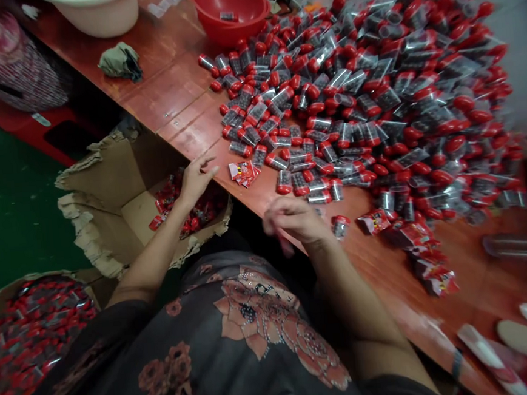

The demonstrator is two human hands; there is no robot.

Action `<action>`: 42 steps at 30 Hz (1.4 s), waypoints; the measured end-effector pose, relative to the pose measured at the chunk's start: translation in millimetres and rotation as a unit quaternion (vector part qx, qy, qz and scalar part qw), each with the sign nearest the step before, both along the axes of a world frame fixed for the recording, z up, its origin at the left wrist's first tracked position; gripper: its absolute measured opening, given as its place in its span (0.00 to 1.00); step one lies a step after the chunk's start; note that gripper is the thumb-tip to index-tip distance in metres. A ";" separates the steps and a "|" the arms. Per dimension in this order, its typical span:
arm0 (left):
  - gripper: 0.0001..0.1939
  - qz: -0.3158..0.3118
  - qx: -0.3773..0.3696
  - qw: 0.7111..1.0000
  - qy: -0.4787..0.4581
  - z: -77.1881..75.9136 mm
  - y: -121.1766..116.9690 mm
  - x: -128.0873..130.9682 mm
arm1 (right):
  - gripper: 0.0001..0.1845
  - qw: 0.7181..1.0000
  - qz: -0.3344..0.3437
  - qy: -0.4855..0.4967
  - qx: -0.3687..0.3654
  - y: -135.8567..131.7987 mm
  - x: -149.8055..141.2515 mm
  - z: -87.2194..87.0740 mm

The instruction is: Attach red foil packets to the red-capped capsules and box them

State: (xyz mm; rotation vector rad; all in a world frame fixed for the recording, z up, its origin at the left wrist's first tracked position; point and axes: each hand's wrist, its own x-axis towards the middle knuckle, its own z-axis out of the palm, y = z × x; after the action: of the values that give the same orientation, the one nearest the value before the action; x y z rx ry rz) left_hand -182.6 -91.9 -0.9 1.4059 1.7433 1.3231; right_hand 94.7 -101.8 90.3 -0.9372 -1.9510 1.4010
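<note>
Nearest the body, the right hand (295, 219) hangs at the edge of the wooden table (390, 297), its fingers curled in and blurred; a reddish smear shows below them, and I cannot tell whether they grip anything. The left hand (196, 181) is farther to the left, at the table edge above the torn carton (100, 204), palm down with its fingers loosely spread and nothing visible in them; red pieces (192, 221) lie inside the carton beneath. The small red packets (244, 173) lie on the tabletop between the two hands, just to the right of the left fingertips and ahead and to the left of the right hand. The left hand is the nearer one, with a narrow gap and no contact visible. The packets overlap in a loose fan, so no single long axis reads clearly. To the right of the right hand, a lone capped container (340, 227) rests just beside it, its red cap on the side away from the body and its axis pointing roughly outward. Beyond the packets spreads the heap of red-capped clear containers (401, 95), their axes pointing every way, and past its left end sits a red bowl (230, 11).
</note>
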 end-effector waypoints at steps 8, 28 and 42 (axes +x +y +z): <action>0.18 0.105 -0.091 0.980 -0.142 -29.6 -97.8 -30.1 | 0.15 0.989 -0.014 -0.088 0.121 -24.6 18.0 33.0; 0.21 -0.236 -0.181 0.894 -0.336 36.6 -122.0 111.2 | 0.14 0.916 0.096 -0.255 0.294 -50.7 12.4 -18.3; 0.19 -0.047 -0.115 0.818 -0.562 33.1 -116.5 139.8 | 0.10 0.964 -0.239 -0.029 -0.113 -76.6 5.4 -32.2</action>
State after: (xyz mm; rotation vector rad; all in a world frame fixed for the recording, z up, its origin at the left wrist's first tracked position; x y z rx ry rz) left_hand -42.7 -208.4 32.2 0.3392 0.9258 1.3711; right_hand 100.1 -178.4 58.0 -1.4548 -1.4799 1.3298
